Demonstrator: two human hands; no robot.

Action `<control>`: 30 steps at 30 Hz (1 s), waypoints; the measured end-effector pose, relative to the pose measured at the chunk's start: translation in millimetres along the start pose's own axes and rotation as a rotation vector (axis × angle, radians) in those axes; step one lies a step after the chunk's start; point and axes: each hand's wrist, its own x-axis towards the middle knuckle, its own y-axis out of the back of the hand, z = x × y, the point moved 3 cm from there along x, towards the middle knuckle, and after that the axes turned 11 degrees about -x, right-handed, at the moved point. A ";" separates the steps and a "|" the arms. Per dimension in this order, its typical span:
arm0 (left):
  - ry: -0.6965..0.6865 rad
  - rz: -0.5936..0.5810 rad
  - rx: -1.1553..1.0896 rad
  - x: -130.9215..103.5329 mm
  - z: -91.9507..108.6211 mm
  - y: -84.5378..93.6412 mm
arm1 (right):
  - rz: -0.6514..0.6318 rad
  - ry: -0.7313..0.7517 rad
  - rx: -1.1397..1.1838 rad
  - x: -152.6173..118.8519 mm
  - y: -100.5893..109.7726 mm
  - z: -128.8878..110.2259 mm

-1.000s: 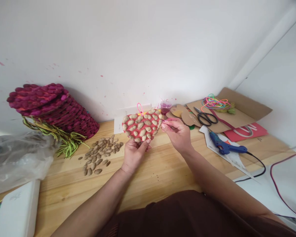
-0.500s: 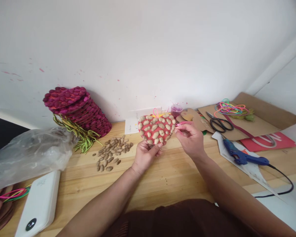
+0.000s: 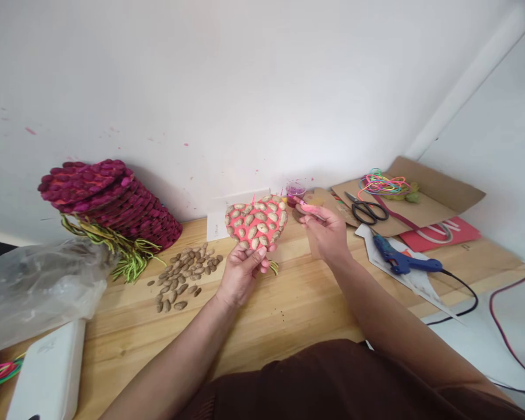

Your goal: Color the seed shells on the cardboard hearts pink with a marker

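A red heart-shaped piece (image 3: 246,222) covered with rows of peanuts is held up over the table by my left hand (image 3: 244,269), whose thumb and fingers grip its lower tip. To the right of the heart, apart from it, my right hand (image 3: 326,231) has its fingers pinched around something small and thin, with pink at its tip, too small to make out. Just beyond those fingertips stands a clear cup (image 3: 296,191) of purple paint. Loose peanuts (image 3: 188,268) lie spread on the table left of my left hand.
A stack of purple-painted pieces (image 3: 126,198) with green strings leans by the wall. Plastic bag (image 3: 39,286) and white power bank (image 3: 48,373) are at left. Scissors (image 3: 367,211), coloured cords (image 3: 385,184), cardboard (image 3: 437,195) and a corded blue glue gun (image 3: 402,261) lie at right.
My right hand has drawn away from the heart's right edge, nearer the purple cup. The heart, still in my left hand, is slightly turned, and the whole view has shifted.
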 end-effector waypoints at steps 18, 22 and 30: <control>0.146 -0.030 0.184 -34.7 -29.6 -19.3 | 0.059 -0.119 0.084 13.3 11.8 -8.3; 0.189 -0.014 0.149 -41.9 -41.5 -10.2 | 0.102 -0.074 0.070 32.3 18.0 -29.6; 0.166 -0.013 0.145 -26.5 -39.0 7.2 | 0.209 0.286 -0.486 92.8 13.7 -57.3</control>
